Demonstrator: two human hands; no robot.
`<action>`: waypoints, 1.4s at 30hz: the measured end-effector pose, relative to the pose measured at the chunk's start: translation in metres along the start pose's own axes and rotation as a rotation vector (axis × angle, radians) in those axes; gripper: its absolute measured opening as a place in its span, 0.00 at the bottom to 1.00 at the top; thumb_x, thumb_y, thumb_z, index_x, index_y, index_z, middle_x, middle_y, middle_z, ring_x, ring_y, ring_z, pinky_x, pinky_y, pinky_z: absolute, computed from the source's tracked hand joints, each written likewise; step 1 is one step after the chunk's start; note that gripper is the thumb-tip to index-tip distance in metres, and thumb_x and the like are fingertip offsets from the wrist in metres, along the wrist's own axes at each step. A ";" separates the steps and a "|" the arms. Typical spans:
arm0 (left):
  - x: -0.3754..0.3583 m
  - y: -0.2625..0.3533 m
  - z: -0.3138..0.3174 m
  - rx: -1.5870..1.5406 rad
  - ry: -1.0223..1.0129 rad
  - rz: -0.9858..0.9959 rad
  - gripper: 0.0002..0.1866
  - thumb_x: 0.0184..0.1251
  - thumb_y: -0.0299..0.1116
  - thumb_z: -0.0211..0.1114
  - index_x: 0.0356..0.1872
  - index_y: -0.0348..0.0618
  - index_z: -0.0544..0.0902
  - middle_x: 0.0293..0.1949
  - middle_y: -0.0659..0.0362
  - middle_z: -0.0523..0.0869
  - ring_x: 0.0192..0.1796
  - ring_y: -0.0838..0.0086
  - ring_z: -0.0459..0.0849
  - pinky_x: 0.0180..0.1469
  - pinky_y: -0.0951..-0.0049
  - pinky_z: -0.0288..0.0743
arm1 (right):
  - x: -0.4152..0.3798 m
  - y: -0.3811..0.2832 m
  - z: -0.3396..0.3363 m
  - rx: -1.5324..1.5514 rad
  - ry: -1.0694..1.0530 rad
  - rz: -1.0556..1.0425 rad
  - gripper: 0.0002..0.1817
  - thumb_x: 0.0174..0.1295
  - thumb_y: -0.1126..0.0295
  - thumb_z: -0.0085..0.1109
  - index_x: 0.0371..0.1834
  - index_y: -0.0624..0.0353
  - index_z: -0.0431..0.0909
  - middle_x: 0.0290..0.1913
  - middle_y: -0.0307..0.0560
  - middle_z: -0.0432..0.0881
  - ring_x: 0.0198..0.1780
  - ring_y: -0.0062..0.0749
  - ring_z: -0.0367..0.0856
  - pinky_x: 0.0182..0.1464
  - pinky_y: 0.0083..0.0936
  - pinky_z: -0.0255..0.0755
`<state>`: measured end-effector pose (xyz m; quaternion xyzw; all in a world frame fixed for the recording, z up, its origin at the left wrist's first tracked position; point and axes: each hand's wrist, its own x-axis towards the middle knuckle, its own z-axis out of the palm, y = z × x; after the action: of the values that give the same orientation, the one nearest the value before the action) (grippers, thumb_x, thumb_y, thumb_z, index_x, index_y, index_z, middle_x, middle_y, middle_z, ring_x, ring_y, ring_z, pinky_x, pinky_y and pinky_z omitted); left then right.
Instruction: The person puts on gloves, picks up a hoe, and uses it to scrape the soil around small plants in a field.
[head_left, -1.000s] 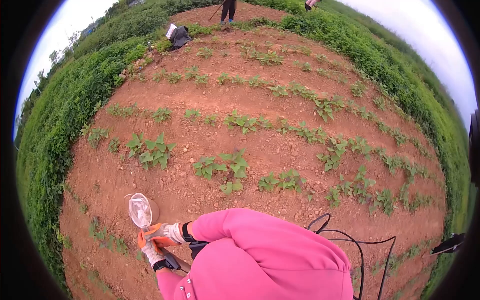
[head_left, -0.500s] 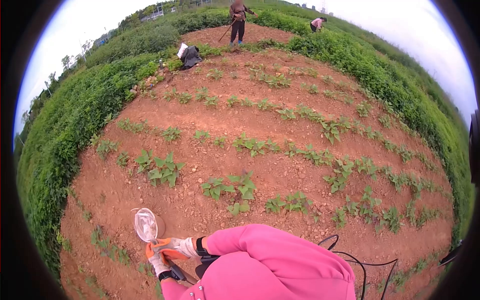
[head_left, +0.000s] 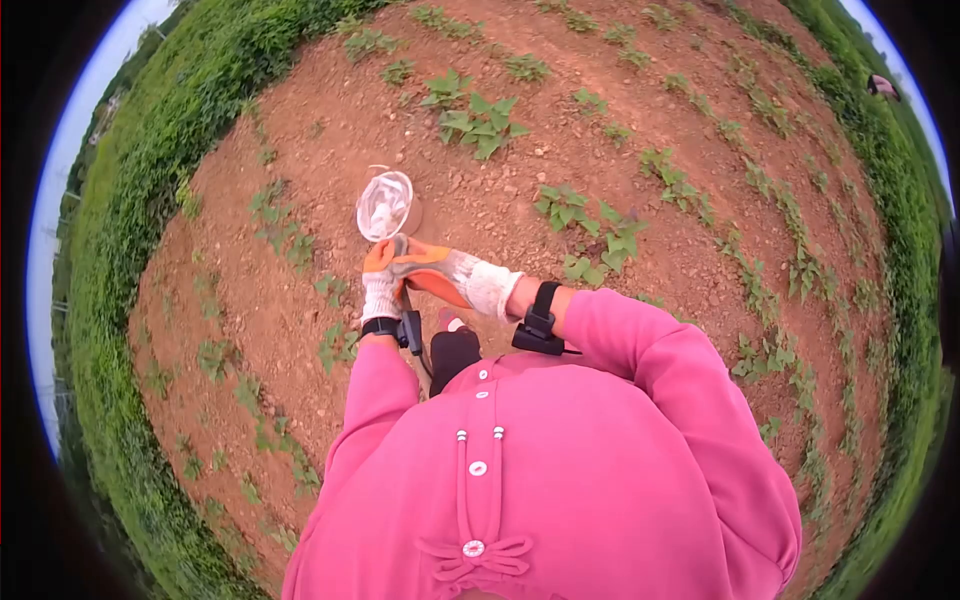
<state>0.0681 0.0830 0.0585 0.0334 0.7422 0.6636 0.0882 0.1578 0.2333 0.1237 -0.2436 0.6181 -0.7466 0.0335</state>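
My left hand (head_left: 381,278), in a white and orange work glove, is closed just below a pale bucket (head_left: 416,214). Touching it from the right is my right hand (head_left: 440,270), gloved the same way, with its fingers closed too. What lies between the fingers is hidden. Whitish, crumpled material (head_left: 383,212) fills the bucket, which stands on reddish soil. Part of a thin brown shaft (head_left: 421,372) shows below my hands, partly hidden by the wrist device.
Rows of low leafy plants (head_left: 482,126) cross the soil (head_left: 330,130). Dense green growth (head_left: 125,220) borders the plot. At the far right edge a person (head_left: 882,87) is bent over. My foot (head_left: 452,321) is below the bucket.
The view has tilted down and turned, so the bucket and my hands appear higher and further right. My hands stay together beside the bucket. The standing person has left the view.
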 end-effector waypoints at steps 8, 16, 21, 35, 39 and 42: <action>0.001 0.003 0.011 -0.212 -0.021 -0.112 0.12 0.62 0.35 0.53 0.37 0.35 0.76 0.30 0.59 0.80 0.30 0.75 0.79 0.33 0.77 0.74 | -0.019 -0.050 -0.001 0.382 0.071 0.201 0.14 0.59 0.75 0.47 0.49 0.60 0.65 0.43 0.40 0.72 0.42 0.20 0.69 0.48 0.20 0.65; 0.024 -0.043 -0.007 -0.202 -0.016 -0.043 0.11 0.64 0.34 0.49 0.36 0.37 0.74 0.28 0.56 0.78 0.27 0.70 0.80 0.27 0.76 0.76 | 0.000 0.046 -0.017 -0.451 0.030 -0.181 0.12 0.60 0.71 0.48 0.47 0.58 0.69 0.44 0.39 0.75 0.44 0.19 0.69 0.49 0.19 0.64; 0.046 -0.068 -0.024 -0.070 0.003 0.069 0.11 0.62 0.35 0.52 0.35 0.38 0.75 0.28 0.59 0.76 0.28 0.75 0.76 0.28 0.76 0.72 | -0.074 -0.029 -0.058 0.476 0.058 0.402 0.24 0.60 0.67 0.48 0.59 0.63 0.59 0.56 0.45 0.68 0.49 0.25 0.72 0.50 0.22 0.67; -0.003 0.018 0.047 0.155 -0.793 -0.455 0.14 0.64 0.41 0.48 0.39 0.41 0.74 0.36 0.57 0.78 0.37 0.70 0.77 0.41 0.72 0.71 | -0.349 -0.353 -0.245 -0.180 1.802 -0.213 0.32 0.62 0.66 0.42 0.66 0.56 0.39 0.44 0.51 0.76 0.36 0.33 0.79 0.26 0.27 0.71; -0.001 0.015 0.055 0.168 -0.812 -0.470 0.14 0.64 0.41 0.48 0.38 0.40 0.74 0.36 0.57 0.78 0.37 0.70 0.77 0.40 0.72 0.71 | -0.461 -0.429 -0.168 -0.382 2.110 -0.555 0.30 0.62 0.67 0.41 0.65 0.57 0.41 0.42 0.50 0.76 0.35 0.34 0.79 0.25 0.27 0.72; -0.001 0.011 0.062 0.159 -0.838 -0.476 0.14 0.64 0.41 0.48 0.37 0.40 0.74 0.36 0.57 0.78 0.37 0.69 0.77 0.39 0.72 0.72 | -0.535 -0.453 -0.089 -0.544 2.297 -0.798 0.26 0.62 0.67 0.39 0.63 0.57 0.46 0.40 0.48 0.77 0.33 0.30 0.79 0.24 0.28 0.70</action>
<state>0.0794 0.1452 0.0630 0.1336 0.6781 0.4957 0.5259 0.7058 0.6075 0.3669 0.3802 0.3071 -0.3331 -0.8063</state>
